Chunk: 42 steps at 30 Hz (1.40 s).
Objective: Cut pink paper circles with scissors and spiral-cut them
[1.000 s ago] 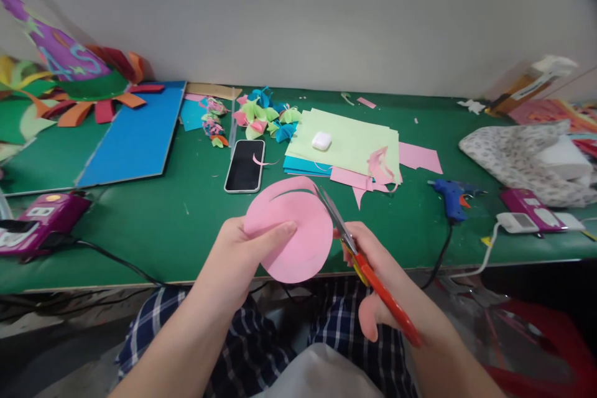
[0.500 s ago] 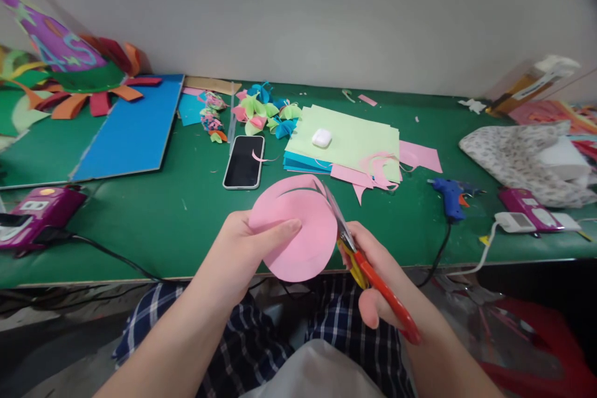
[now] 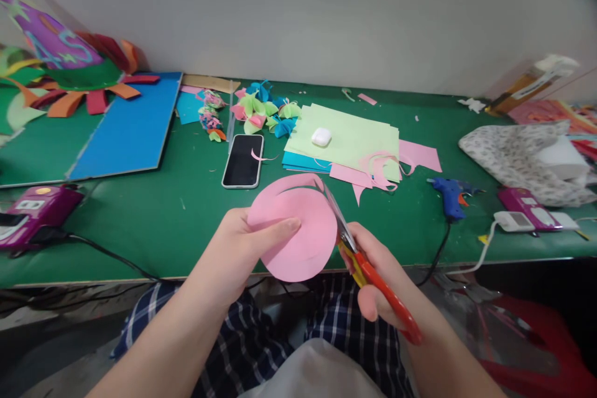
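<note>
My left hand (image 3: 242, 249) pinches a pink paper disc (image 3: 298, 230) by its left side, thumb on top, above the table's front edge. A thin curled strip is cut along the disc's upper rim. My right hand (image 3: 377, 280) grips red-handled scissors (image 3: 368, 270), whose blades meet the disc's upper right edge.
On the green table (image 3: 153, 224) lie a black phone (image 3: 243, 161), folded paper flowers (image 3: 263, 113), a stack of light green and blue sheets (image 3: 354, 140) with a white earbud case (image 3: 321, 137), pink scraps (image 3: 377, 171), a blue glue gun (image 3: 450, 196), a blue board (image 3: 128, 130) and a purple device (image 3: 35, 211).
The disc has turned slightly in my left hand and the scissors have cut a little further along its rim. The view shifted a bit.
</note>
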Tool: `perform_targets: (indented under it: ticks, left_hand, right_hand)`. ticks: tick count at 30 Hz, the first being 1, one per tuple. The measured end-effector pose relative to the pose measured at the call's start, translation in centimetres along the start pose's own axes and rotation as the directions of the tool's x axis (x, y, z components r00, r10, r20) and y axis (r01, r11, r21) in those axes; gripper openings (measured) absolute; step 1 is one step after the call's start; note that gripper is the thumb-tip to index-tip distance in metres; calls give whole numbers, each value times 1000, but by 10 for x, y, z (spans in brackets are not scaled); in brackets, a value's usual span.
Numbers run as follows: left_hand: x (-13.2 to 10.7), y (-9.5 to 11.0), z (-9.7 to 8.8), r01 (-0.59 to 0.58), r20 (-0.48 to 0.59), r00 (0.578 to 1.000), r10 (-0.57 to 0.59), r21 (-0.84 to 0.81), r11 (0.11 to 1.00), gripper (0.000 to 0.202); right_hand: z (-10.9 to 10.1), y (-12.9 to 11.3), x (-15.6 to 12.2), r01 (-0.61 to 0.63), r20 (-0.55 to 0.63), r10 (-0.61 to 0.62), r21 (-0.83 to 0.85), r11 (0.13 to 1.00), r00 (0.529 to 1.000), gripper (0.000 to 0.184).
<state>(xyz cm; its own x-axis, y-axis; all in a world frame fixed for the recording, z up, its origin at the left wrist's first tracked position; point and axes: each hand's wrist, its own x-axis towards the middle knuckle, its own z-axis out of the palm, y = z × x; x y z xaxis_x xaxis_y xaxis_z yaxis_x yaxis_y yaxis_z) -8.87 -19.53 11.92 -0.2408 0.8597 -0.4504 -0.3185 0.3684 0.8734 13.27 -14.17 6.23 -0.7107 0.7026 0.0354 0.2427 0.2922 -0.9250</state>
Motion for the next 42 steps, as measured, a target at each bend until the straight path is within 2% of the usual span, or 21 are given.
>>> perform_targets:
  ticks: [3,12,21,37,42]
  left_hand:
    - [1,1,-1,12,9,1000,-12,3,1000,24]
    - [4,5,-8,2,67,998,-7,74,997,20]
    - [3,12,-10,23,33,999,-28,155,988,26]
    - [10,18,-20,64,98,991,-95,281,958,19]
    - [9,24,-20,90,108,986,-129,307,947,16]
  right_hand:
    - [-2,-2,1,-36,-10,38,126,991,999,98]
    - [-6,-4,1,-28,16,25,182,983,1000,87]
    - [-10,-5,0,-34,14,32,128,991,999,89]
    - [-17,-8,0,11,9,-11,37,999,1000,93]
    - [-20,-6,-2,-12,44,10,33,999,999,93]
